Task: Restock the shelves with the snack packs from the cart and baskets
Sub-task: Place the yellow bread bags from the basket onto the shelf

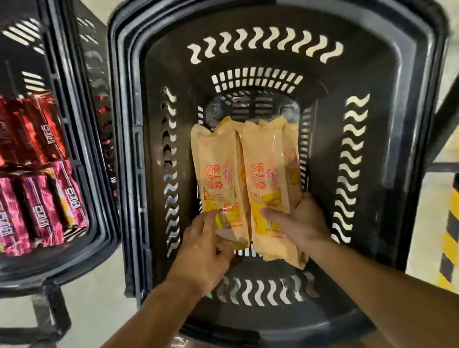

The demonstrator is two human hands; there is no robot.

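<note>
Deep inside a black plastic basket point(400, 74) lie tan snack packs with orange print, side by side. My left hand point(202, 251) grips the near end of the left pack point(216, 169), fingers curled round its bottom edge. My right hand point(299, 223) holds the near end of the right pack point(267, 166), thumb on top and fingers under it. More tan packs are stacked beneath the right one. No shelf is in view.
A second black basket point(92, 189) at the left holds several red and magenta foil snack packs point(23, 180). Both baskets stand on dark frames. Yellow-and-black hazard tape point(455, 205) marks the pale floor at the right, beside a dark bar point(453, 91).
</note>
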